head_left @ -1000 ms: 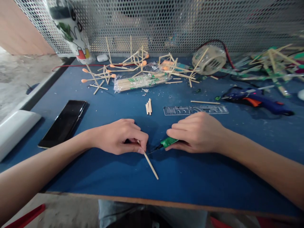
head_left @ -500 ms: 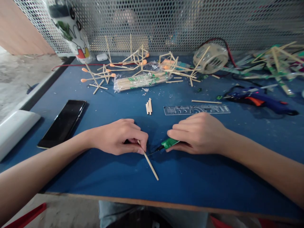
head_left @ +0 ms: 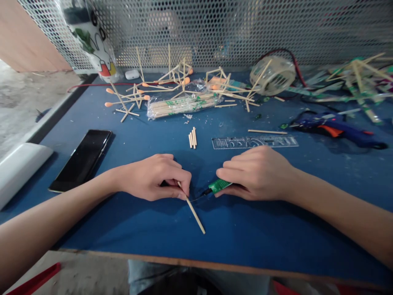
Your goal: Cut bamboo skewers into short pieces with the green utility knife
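Note:
My left hand (head_left: 159, 178) pinches a thin wooden stick (head_left: 195, 215) between thumb and forefinger, and the stick slants down toward the table's front. My right hand (head_left: 258, 174) is closed around a green utility knife (head_left: 218, 185). The knife's thin blade points left and meets the stick, or nearly so, just below my left fingertips; the exact contact is too fine to make out. Beyond my hands lie several short cut stick pieces (head_left: 192, 138) side by side. A clear ruler (head_left: 254, 141) lies behind my right hand, with a longer stick (head_left: 267, 132) past it.
A black phone (head_left: 81, 159) and a white case (head_left: 23, 170) are on the left. Stick frames with orange tips (head_left: 129, 96) and a bag of sticks (head_left: 184, 105) stand at the back. A blue glue gun (head_left: 340, 129) lies right. A bottle (head_left: 92, 45) leans by the mesh panel (head_left: 208, 32).

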Tool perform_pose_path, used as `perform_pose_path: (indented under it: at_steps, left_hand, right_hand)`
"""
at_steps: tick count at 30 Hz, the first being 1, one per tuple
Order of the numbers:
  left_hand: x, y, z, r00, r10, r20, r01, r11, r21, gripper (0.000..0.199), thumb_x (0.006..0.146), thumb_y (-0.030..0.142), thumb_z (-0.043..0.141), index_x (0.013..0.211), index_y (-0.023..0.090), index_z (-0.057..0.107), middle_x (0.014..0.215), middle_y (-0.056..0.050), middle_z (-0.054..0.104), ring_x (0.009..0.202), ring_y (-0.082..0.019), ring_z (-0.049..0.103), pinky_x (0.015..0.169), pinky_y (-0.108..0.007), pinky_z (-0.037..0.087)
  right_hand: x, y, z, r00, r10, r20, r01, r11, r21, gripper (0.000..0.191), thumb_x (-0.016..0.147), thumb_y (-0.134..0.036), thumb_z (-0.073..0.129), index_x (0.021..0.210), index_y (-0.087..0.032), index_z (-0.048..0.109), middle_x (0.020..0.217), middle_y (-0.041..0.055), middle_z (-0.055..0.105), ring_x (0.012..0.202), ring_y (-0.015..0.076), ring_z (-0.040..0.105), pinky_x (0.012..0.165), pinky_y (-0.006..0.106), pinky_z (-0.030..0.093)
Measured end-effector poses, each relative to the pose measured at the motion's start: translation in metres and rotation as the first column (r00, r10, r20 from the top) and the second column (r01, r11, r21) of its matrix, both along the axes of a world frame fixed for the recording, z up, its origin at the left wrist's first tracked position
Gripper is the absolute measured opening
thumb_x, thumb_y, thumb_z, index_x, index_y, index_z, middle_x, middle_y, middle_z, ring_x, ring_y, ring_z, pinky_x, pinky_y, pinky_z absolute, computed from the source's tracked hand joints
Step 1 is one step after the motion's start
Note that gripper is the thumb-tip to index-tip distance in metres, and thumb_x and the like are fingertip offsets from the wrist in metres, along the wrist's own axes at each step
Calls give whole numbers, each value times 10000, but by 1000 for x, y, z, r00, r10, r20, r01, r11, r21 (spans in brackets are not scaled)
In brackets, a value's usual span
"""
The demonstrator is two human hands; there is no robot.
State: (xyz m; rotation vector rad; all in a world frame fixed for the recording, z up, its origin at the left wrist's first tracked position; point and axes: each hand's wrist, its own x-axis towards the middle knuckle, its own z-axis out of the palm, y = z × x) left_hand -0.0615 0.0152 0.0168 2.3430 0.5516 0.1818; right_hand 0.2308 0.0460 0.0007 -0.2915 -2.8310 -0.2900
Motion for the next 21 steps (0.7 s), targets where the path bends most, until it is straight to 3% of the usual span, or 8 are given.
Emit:
perform_pose_path:
  at_steps: [21]
  left_hand:
    - [0, 1, -1, 999, -39, 7, 39, 999, -8, 98, 1018, 231, 591, 957, 232, 667, 928, 14, 772, 829, -121, 684, 852, -306, 354]
  right_hand:
    - [-3, -11, 9, 998, -25, 52, 24, 999, 26, 446, 1055, -532, 382, 762, -222, 513, 578, -64, 512, 472, 118, 438, 497, 299, 193]
